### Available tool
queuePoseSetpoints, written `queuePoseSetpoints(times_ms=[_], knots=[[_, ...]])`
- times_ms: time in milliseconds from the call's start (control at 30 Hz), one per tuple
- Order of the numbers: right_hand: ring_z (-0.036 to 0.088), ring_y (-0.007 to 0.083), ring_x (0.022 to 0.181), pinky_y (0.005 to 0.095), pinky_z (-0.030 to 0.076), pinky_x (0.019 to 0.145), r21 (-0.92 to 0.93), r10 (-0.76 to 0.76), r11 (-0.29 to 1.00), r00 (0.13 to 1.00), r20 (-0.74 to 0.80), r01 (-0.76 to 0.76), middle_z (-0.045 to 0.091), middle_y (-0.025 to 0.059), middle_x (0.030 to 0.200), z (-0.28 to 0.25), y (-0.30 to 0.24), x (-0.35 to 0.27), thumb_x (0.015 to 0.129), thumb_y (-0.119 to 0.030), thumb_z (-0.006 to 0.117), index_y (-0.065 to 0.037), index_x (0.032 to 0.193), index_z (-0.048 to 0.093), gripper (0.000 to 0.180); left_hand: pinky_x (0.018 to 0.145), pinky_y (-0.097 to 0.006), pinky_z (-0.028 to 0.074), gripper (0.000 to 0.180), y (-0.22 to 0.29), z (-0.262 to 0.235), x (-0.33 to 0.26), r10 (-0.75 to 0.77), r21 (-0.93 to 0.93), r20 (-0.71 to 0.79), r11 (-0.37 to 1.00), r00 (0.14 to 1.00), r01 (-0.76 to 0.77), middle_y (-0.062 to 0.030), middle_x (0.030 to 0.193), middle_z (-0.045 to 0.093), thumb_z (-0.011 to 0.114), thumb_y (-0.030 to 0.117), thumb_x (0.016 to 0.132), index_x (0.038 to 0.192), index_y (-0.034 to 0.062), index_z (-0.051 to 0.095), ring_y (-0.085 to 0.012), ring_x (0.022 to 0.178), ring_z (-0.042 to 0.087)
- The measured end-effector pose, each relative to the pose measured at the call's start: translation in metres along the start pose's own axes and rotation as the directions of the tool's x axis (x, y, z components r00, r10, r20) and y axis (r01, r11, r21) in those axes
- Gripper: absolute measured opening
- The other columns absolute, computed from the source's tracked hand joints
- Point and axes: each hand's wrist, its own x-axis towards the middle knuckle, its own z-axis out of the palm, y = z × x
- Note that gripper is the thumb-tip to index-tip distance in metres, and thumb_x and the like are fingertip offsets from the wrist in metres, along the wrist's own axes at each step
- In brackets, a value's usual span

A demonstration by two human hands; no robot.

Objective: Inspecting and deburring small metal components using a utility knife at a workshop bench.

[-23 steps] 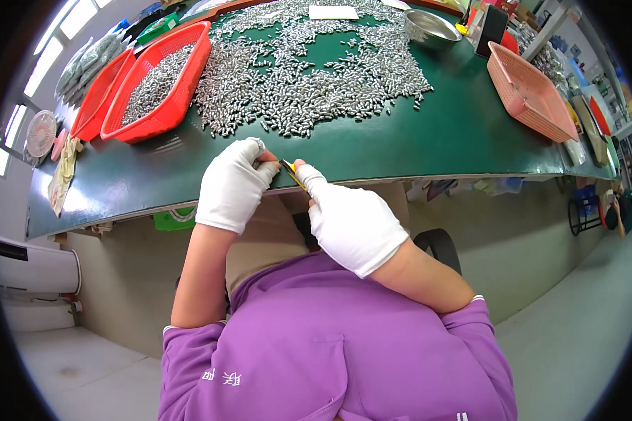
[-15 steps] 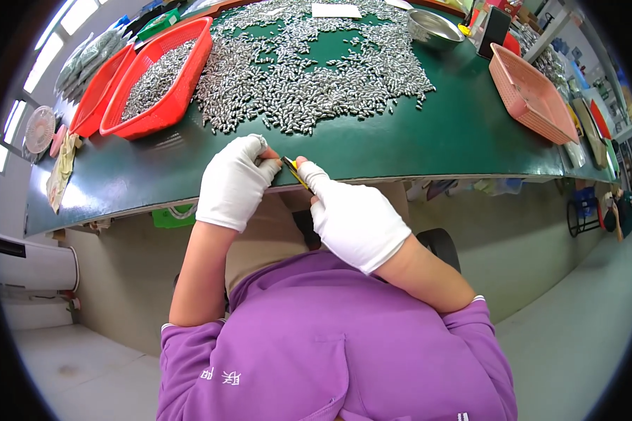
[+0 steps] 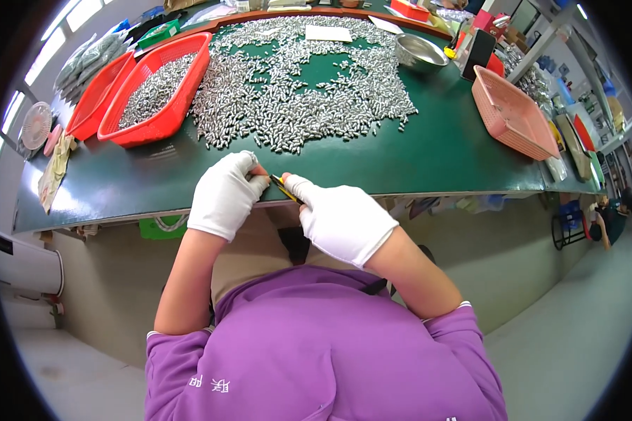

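Note:
Both hands wear white gloves with bare fingertips and meet at the near edge of the green table. My left hand (image 3: 225, 195) is closed, thumb and finger pinched together; whatever is between them is too small and hidden to make out. Close beside it, my right hand (image 3: 345, 221) grips a slim yellow-and-black utility knife (image 3: 286, 189), its dark tip pointing at the left fingertips. Beyond the hands, a wide spread of small silvery metal pieces (image 3: 295, 116) covers the middle of the table.
At left stand a red basket (image 3: 198, 77) holding more metal pieces and another red basket (image 3: 84, 118). A steel bowl (image 3: 420, 53) sits at the far right, with a pink basket (image 3: 516, 130) nearer. White card (image 3: 328, 33) lies on the spread.
The view has shifted slightly, so the table sits lower in the picture. Both hands keep their grip at the table edge, and the knife stays by the left fingertips.

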Motion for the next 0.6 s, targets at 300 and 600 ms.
queuePoseSetpoints(times_ms=[300, 600], knots=[[0.061, 0.0366, 0.06, 0.0459, 0.05, 0.061, 0.061, 0.084, 0.995, 0.996, -0.041, -0.081, 0.063, 0.0211, 0.073, 0.013, -0.002, -0.009, 0.089, -0.014, 0.047, -0.01, 0.136, 0.048, 0.047, 0.068, -0.038, 0.049, 0.01, 0.003, -0.001, -0.002, 0.002, 0.02, -0.002, 1.0, 1.0, -0.002, -0.0134, 0.079, 0.063, 0.069, 0.012, 0.076, 0.079, 0.0054, 0.062, -0.0313, 0.076, 0.062], [0.061, 0.0364, 0.06, 0.0453, 0.051, 0.061, -0.025, -0.021, 0.999, 1.0, -0.009, 0.021, 0.065, 0.0184, 0.076, 0.0, 0.001, 0.001, 0.09, -0.015, 0.048, -0.008, 0.132, 0.052, 0.042, 0.068, -0.038, 0.049, 0.009, 0.003, -0.002, 0.0, -0.008, 0.008, -0.002, 1.0, 1.0, 0.008, -0.0131, 0.08, 0.063, 0.069, 0.011, 0.077, 0.08, 0.0053, 0.062, -0.0308, 0.077, 0.062]])
